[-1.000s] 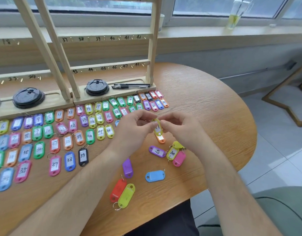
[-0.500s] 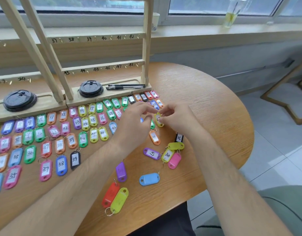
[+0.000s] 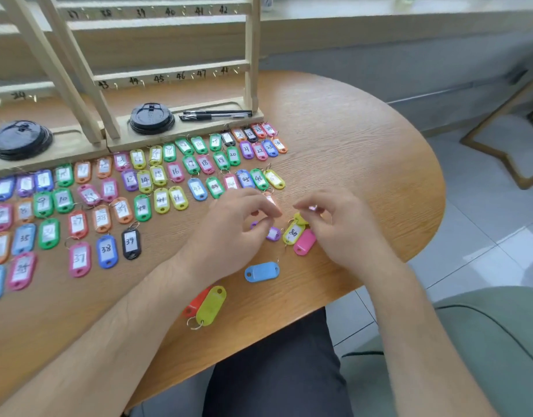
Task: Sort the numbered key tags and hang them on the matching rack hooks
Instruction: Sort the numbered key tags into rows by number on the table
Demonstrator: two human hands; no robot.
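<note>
Numbered key tags (image 3: 175,171) lie in rows on the round wooden table (image 3: 364,152), in front of the wooden hook rack (image 3: 172,70). My left hand (image 3: 238,227) hovers with loosely curled fingers beside an orange tag (image 3: 271,200) and above a purple tag (image 3: 272,233). My right hand (image 3: 331,227) curls its thumb and forefinger round a small tag with a pale label (image 3: 312,208). Between my hands lie a yellow tag marked 48 (image 3: 294,233) and a pink tag (image 3: 304,242). Nearer me lie a blue tag (image 3: 261,271), a yellow-green tag (image 3: 211,305) and a red tag (image 3: 194,303).
Two stacks of black cup lids (image 3: 151,117) (image 3: 20,139) and black pens (image 3: 215,114) sit on the rack's base. The table's curved edge runs close on the right and front. A chair frame (image 3: 506,152) stands on the tiled floor beyond.
The yellow tag that both hands held now lies at the right end of the 40s row. Both hands have drawn back toward the loose tags, and the right hand has closed over a tag there.
</note>
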